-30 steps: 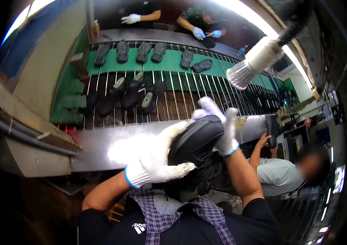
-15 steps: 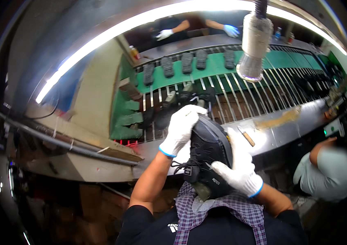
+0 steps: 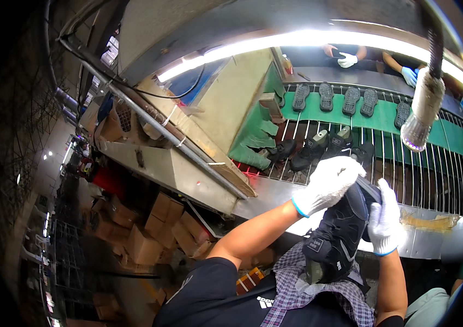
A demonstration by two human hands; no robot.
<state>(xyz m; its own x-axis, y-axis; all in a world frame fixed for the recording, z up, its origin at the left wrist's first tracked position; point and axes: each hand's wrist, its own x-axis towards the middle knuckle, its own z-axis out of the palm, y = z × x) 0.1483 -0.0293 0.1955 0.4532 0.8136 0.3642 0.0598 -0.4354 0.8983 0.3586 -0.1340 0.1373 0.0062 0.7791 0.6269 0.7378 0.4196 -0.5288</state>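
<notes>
A black lace-up shoe (image 3: 336, 231) is held tilted over the front edge of the bench, its heel end close to my chest. My gloved left hand (image 3: 331, 184) is closed over the toe end. There a dark sole (image 3: 370, 192) runs along the shoe's right side. Against this side my gloved right hand (image 3: 387, 223) presses, thumb and fingers pointing up along the sole. Part of its grip is hidden behind the shoe.
Several black shoes (image 3: 310, 150) stand on the metal rollers beyond my hands. Farther back, loose soles (image 3: 326, 97) lie on a green belt (image 3: 338, 114). A lamp (image 3: 422, 111) hangs at right. Cardboard boxes (image 3: 147, 245) lie at lower left. Co-workers' gloved hands (image 3: 347, 60) show behind.
My view has swung left, so the bench and shoe appear farther right. My right hand has shifted from the shoe's laced side and edge to the sole's side near the toe.
</notes>
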